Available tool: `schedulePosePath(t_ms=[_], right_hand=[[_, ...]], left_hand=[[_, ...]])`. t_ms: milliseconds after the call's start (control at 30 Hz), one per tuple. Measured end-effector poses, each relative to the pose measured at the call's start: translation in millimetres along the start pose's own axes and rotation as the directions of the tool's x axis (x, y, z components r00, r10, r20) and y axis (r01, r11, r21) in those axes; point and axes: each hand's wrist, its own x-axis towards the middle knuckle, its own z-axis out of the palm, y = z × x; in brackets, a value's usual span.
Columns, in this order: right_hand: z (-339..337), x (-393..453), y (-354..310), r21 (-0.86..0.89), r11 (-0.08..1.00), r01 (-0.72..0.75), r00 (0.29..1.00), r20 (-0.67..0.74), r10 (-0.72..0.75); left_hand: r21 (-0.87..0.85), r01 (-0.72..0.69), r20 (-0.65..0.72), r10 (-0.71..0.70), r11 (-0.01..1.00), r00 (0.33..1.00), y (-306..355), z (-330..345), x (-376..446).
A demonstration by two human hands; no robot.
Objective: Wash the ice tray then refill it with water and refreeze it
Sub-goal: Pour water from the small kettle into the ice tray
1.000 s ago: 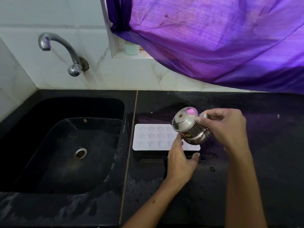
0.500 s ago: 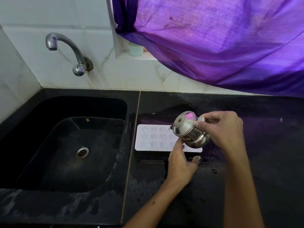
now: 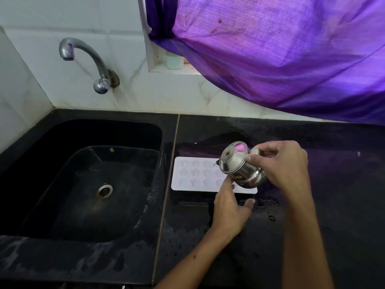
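Note:
A white ice tray (image 3: 193,176) with star-shaped cells lies flat on the black counter, just right of the sink. My right hand (image 3: 279,163) grips a small steel pot (image 3: 239,165) with a lid, tilted to the left over the tray's right part, its small spout above the cells. My left hand (image 3: 229,209) rests at the tray's front edge, its forefinger touching the tray beneath the pot and its thumb on the counter. The pot and my hands hide the tray's right end.
A black sink (image 3: 93,184) with a steel drain (image 3: 104,190) lies to the left, under a chrome tap (image 3: 91,61) on the white tiled wall. A purple curtain (image 3: 281,55) hangs over the counter's back. A pale jar (image 3: 174,61) stands on the ledge. Water drops dot the counter (image 3: 333,184).
The pot stays tilted over the tray and both hands keep their hold. Only the camera view has shifted slightly.

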Motion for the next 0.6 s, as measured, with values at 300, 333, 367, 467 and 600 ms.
schedulePosePath(t_ms=[300,333,367,467,600], right_hand=[[-3,1,2,0.038,0.999,0.0,1.0,0.008,-0.001],[-4,2,3,0.06,0.998,-0.006,1.0,0.006,0.006],[-5,2,5,0.083,0.996,-0.012,1.0,0.003,0.012],[-9,3,8,0.167,0.986,-0.026,1.0,0.003,0.026],[-12,5,11,0.291,0.954,-0.066,0.998,0.016,0.064]], left_hand=[[-0.001,-0.016,-0.017,0.016,1.0,1.0,3,-1,-1],[0.003,-0.022,-0.022,0.022,1.0,1.0,3,-2,-1],[0.007,-0.028,-0.03,0.028,1.0,0.999,3,-2,-1],[0.009,-0.042,-0.052,0.042,0.999,0.998,4,-4,-1],[0.002,-0.075,-0.09,0.075,0.997,0.993,7,-5,-2]])
